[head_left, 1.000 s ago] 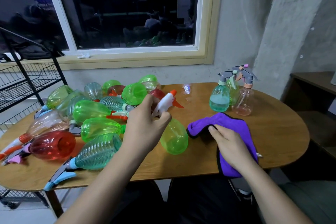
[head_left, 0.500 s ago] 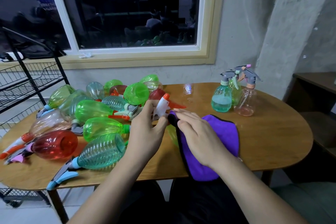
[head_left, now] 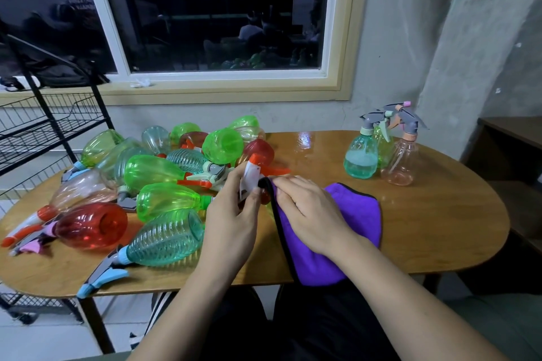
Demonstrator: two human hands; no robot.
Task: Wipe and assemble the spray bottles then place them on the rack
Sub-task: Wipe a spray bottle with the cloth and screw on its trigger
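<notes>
While the left hand (head_left: 234, 214) pinches a white and orange spray head (head_left: 250, 176) between thumb and curled fingers, the right hand (head_left: 311, 208) grips the purple cloth (head_left: 352, 214) with bent fingers and presses its edge against that head. Left of the cloth lies a heap of loose bottles (head_left: 158, 173). Three upright bottles (head_left: 362, 155) stand behind the cloth, to its right. The wire rack (head_left: 44, 126) stands far left of the cloth.

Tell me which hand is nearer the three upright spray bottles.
Right. The right hand holds the purple cloth, left of the upright bottles; the left hand, gripping the white spray head, is farther left.
</notes>
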